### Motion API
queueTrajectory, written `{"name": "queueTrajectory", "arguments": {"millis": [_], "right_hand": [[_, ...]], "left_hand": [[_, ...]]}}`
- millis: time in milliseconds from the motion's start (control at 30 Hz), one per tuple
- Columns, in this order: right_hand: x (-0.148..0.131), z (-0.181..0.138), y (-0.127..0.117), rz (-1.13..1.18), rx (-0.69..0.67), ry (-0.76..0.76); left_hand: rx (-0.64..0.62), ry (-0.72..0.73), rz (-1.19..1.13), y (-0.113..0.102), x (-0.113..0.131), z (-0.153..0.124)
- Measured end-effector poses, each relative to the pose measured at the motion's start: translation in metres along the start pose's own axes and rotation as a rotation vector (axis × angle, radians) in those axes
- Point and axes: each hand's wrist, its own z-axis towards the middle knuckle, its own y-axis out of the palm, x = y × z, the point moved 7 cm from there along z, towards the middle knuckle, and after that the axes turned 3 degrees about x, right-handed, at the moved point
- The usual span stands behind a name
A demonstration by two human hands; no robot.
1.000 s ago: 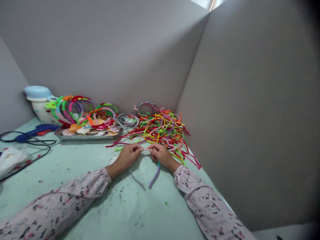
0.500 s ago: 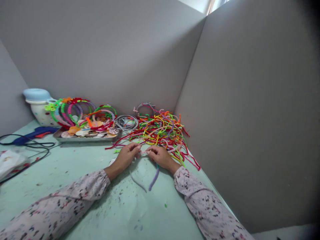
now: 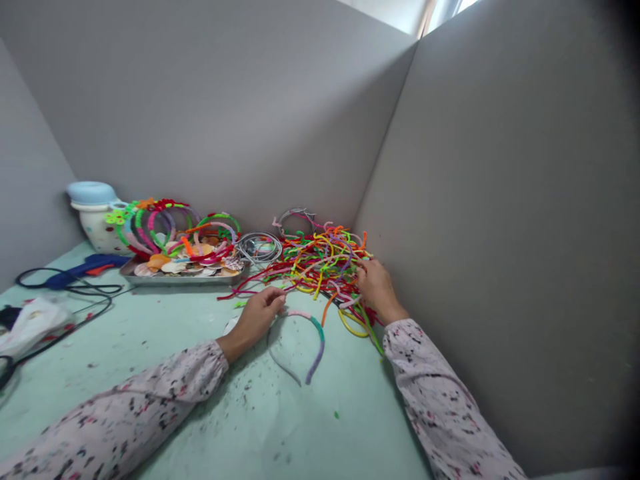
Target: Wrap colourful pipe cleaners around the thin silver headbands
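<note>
A thin headband (image 3: 317,365) stands in a loop near the middle of the table. Pink, teal and purple pipe cleaner wraps its top and right arm, while its left arm is bare grey. My left hand (image 3: 259,316) pinches the headband at the upper left, finger and thumb together. Out to the right, my right hand (image 3: 377,288) is at the edge of a tangled pile of coloured pipe cleaners (image 3: 320,260). Its fingers are curled in among them, and the fingertips are partly hidden, so what they hold is unclear.
A metal tray (image 3: 185,281) holds seashells and several wrapped headbands. Beside it lie bare grey headbands (image 3: 257,247). At the left are a blue glue gun (image 3: 80,270), its black cable (image 3: 100,303), a white jar with a blue lid (image 3: 95,217) and a white bag (image 3: 43,320). Grey partitions enclose the table.
My right hand has left the headband and moved right to the pipe cleaner pile. My left hand stays at the headband, whose wrapped top now shows. The view has shifted slightly.
</note>
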Motion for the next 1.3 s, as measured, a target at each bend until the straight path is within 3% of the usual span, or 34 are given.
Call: {"name": "queueTrajectory", "arguments": {"millis": [333, 567, 700, 833, 1033, 1167, 1300], "right_hand": [[0.031, -0.009, 0.021, -0.133, -0.108, 0.121], [0.028, 0.002, -0.026, -0.163, -0.032, 0.146], [0.031, 0.01, -0.047, 0.139, 0.071, 0.176], [0.035, 0.014, -0.038, 0.23, -0.006, 0.188], [0.041, 0.004, -0.024, 0.063, -0.077, 0.203], [0.028, 0.006, -0.029, 0.003, -0.011, 0.149], [-0.013, 0.029, -0.029, 0.151, 0.115, -0.083]], "left_hand": [[0.012, 0.009, 0.026, 0.001, 0.003, -0.001], [0.01, 0.021, 0.055, 0.0, 0.002, 0.0], [0.009, 0.016, 0.063, 0.001, 0.001, -0.001], [0.007, 0.012, 0.053, 0.001, 0.002, -0.001], [0.006, 0.006, 0.035, 0.002, 0.001, -0.001], [-0.017, 0.017, 0.042, 0.004, 0.001, -0.001], [-0.036, 0.021, 0.058, 0.006, 0.002, -0.001]]}}
